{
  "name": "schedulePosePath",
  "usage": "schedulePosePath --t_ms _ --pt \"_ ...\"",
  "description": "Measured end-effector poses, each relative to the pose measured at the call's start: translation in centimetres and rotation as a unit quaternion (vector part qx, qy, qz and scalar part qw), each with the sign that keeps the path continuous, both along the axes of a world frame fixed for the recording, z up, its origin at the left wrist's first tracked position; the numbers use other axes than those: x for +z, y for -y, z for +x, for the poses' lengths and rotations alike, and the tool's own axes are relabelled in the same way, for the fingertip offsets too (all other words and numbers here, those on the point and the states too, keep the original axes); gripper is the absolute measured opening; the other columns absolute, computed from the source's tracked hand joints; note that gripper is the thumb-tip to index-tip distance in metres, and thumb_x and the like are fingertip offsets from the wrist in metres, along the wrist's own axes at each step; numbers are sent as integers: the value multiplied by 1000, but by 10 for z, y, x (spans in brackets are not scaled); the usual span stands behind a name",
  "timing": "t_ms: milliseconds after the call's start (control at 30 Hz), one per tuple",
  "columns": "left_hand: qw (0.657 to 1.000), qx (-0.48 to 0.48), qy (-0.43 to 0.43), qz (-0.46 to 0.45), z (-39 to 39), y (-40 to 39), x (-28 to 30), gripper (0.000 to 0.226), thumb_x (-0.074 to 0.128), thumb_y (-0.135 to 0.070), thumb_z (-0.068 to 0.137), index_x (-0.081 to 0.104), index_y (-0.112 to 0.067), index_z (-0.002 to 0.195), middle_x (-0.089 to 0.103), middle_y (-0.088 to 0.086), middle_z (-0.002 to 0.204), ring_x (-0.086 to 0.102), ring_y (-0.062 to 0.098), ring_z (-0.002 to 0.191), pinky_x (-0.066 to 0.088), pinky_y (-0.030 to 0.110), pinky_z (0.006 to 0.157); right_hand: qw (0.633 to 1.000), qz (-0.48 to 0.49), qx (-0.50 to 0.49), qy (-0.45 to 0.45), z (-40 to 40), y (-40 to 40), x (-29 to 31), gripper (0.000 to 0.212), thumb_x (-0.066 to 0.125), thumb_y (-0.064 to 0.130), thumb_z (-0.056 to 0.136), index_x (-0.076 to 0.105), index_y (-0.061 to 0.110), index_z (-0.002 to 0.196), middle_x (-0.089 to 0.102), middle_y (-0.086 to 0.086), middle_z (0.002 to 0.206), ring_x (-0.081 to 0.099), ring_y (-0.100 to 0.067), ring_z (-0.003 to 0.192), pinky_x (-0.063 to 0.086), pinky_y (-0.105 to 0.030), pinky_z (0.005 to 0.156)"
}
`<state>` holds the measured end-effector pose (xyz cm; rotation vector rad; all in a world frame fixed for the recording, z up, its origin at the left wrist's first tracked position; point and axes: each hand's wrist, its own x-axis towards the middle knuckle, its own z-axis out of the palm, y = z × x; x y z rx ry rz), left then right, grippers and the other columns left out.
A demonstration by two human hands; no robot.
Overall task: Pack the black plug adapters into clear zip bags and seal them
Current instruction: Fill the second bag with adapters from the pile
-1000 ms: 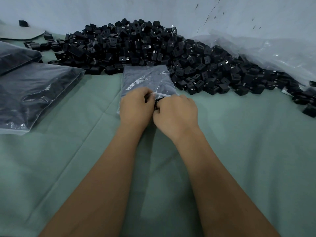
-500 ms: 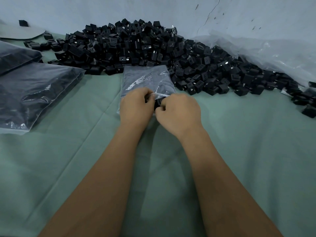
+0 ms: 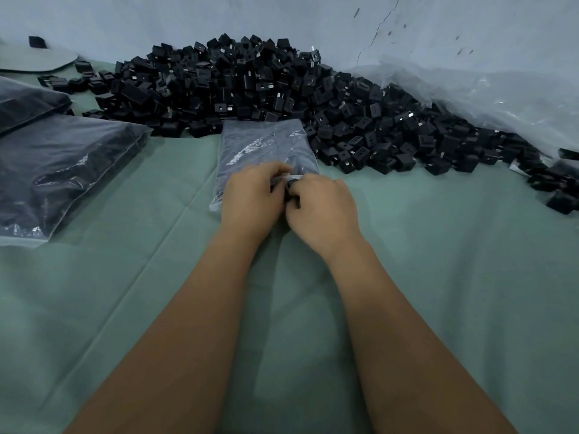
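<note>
Pinching the near edge of one clear plastic zip bag (image 3: 266,148), your left hand (image 3: 250,200) and right hand (image 3: 322,211) meet; black plug adapters (image 3: 250,83) heap uncounted at 12 o'clock, two filled bags (image 3: 59,170) at 9.

A green cloth (image 3: 438,277) covers the worktop, creased in long folds. Behind it stands a pale wall (image 3: 156,20) with a thin crack (image 3: 380,23) and a few dark marks

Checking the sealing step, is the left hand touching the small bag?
Touching: the head view shows the left hand pinching the small bag's near edge.
</note>
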<state>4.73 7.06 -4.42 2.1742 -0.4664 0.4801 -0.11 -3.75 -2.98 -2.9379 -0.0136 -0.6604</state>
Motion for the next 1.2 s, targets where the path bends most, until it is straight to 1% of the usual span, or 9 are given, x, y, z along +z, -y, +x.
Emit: schedulePosePath --t_ms 100,233,333,433,767,900,1000,1100,1200 --pt "997 53 5 -50 2 -3 1 21 62 -20 91 72 -20 110 73 -5 107 63 14 103 47 31 91 997 2 -54 61 -2 2 2 13 51 15 84 63 10 84 63 -7 89 56 -27 83 23 -29 65" --pt "993 88 -5 -79 4 -4 2 16 62 -28 92 73 -22 102 73 -9 99 60 3 91 41 21 79 996 6 -59 65 1 -1 -2 14 50 14 88 62 9 93 64 -8 96 58 -28 88 26 -30 65" --pt "995 85 -9 -56 3 -4 2 16 60 -29 93 72 -21 100 73 -5 95 64 13 91 48 30 82 998 -15 -57 33 4 -6 -8 28 46 26 93 58 14 115 64 -7 111 58 -28 100 34 -33 70" --pt "996 82 -6 -34 1 -4 3 18 60 -28 94 73 -18 100 74 0 93 66 20 90 49 38 86 999 -7 -53 -6 9 -7 -14 31 44 32 96 53 20 123 62 -4 117 57 -28 105 35 -33 69" --pt "997 76 -22 -4 0 -3 3 20 57 -29 95 72 -15 97 73 3 90 64 25 90 47 43 88 996 68 -55 7 5 -6 -11 22 54 31 90 53 21 110 63 -2 105 60 -26 94 34 -30 61" --pt "997 76 -19 -9 0 -3 3 21 57 -29 96 71 -15 94 72 3 88 64 26 88 47 42 87 997 3 -63 37 2 -8 -5 32 56 13 84 47 14 115 58 -6 110 56 -26 96 29 -31 58" --pt "997 79 -15 -8 0 -3 3 20 56 -28 96 71 -15 94 72 3 87 63 26 87 47 42 86 997 -56 -25 55 0 -8 -3 36 55 4 82 54 11 117 52 -7 116 46 -25 107 27 -28 66" --pt "996 82 -16 -8 0 -3 3 20 56 -28 96 71 -16 93 72 3 87 63 25 85 47 42 85 997 -67 21 40 0 -8 -4 29 54 3 82 64 11 107 51 -6 111 43 -25 109 24 -26 71" --pt "996 83 -19 -5 1 -3 3 21 55 -29 95 71 -16 93 72 3 87 63 26 85 48 43 84 998 -32 46 12 1 -7 -3 24 54 6 82 67 13 101 55 -4 109 45 -25 110 34 -28 70"
